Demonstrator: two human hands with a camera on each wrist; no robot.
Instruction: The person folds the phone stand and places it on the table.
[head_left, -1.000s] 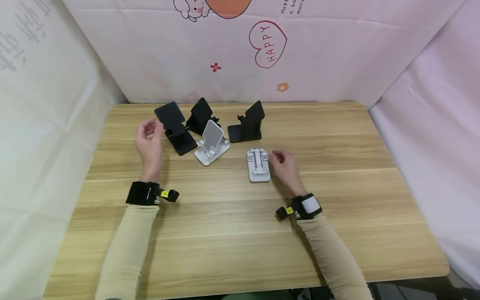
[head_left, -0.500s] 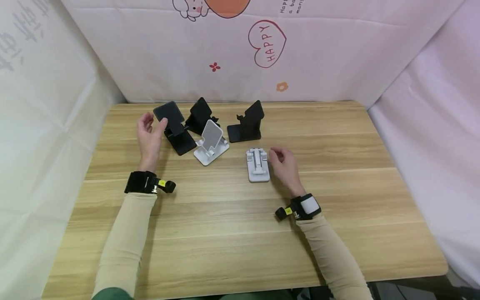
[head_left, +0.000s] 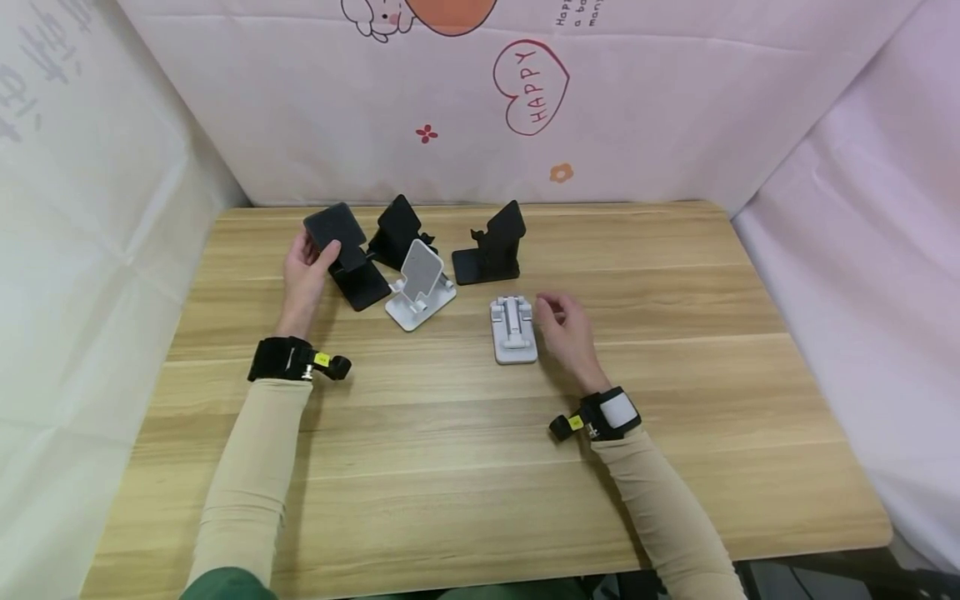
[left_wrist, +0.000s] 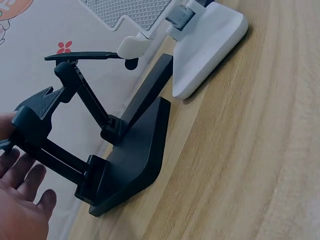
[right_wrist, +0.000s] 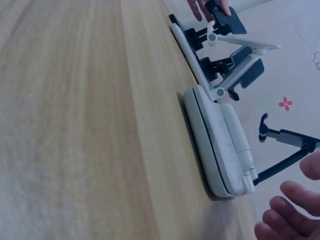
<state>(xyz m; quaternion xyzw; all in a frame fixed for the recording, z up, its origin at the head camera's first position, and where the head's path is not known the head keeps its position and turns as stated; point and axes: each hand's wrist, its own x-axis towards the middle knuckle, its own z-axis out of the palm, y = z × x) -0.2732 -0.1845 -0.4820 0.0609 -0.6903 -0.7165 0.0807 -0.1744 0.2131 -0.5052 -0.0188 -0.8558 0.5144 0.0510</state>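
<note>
My left hand [head_left: 303,279] is at the leftmost black phone stand [head_left: 347,237], thumb on the front of its raised plate and fingers behind. The left wrist view shows this black stand [left_wrist: 132,157] unfolded, its base on the wood. Beside the folded white phone stand [head_left: 514,331], my right hand [head_left: 568,333] hovers with loosely bent fingers and holds nothing. A small gap separates its fingers from the white stand [right_wrist: 215,140] in the right wrist view. An unfolded white phone stand [head_left: 422,287] stands between the hands.
Behind the unfolded white stand is another black phone stand [head_left: 397,232]. A further black stand [head_left: 495,246] stands to its right. The wooden table [head_left: 450,467] meets a white printed cloth [head_left: 337,125] at the back, with cloth at both sides.
My left hand has moved forward and right, from beside the leftmost black phone stand onto its raised plate. The right hand stays nearly in place.
</note>
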